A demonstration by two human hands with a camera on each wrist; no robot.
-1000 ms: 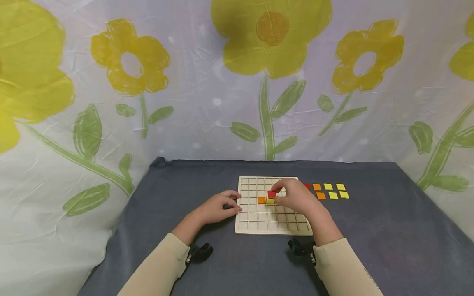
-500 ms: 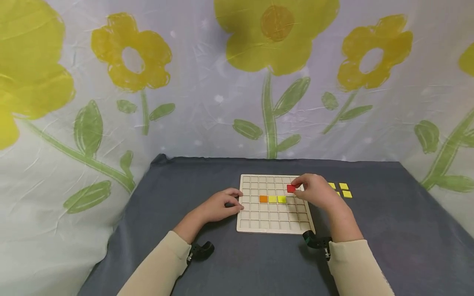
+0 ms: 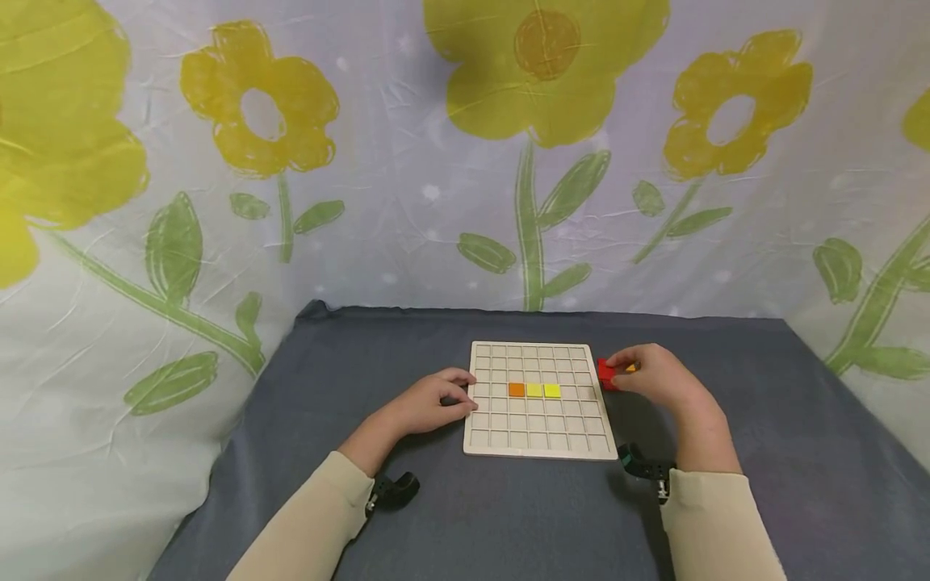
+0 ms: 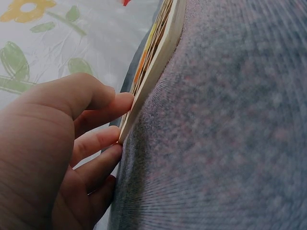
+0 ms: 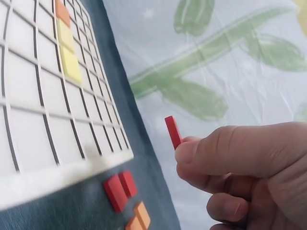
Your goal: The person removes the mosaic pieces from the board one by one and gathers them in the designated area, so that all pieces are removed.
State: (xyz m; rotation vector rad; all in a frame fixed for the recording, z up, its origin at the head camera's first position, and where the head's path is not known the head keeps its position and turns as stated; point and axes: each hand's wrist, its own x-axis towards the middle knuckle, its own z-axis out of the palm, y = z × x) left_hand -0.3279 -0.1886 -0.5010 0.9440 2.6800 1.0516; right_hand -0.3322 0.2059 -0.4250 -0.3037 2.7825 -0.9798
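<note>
A pale wooden grid board [image 3: 501, 440] lies on the dark cloth, with one orange tile [image 3: 517, 390] and two yellow tiles [image 3: 552, 390] side by side in a middle row. My left hand [image 3: 429, 406] rests its fingertips against the board's left edge, fingers loosely bent. Off the right side of the board, my right hand [image 3: 657, 377] pinches a red tile [image 5: 173, 132] between thumb and finger, held on edge above the cloth. Below it in the right wrist view lie two red tiles [image 5: 115, 192] and some orange tiles [image 5: 142, 214].
Dark grey cloth [image 3: 407, 532] covers the table. A white curtain [image 3: 385, 194] printed with yellow flowers hangs behind and at both sides. My right hand hides most of the loose tiles to the right of the board in the head view.
My right hand has moved right with the red tile, from above the board to beyond its right edge, uncovering the second yellow tile. The left hand stays at the board's edge.
</note>
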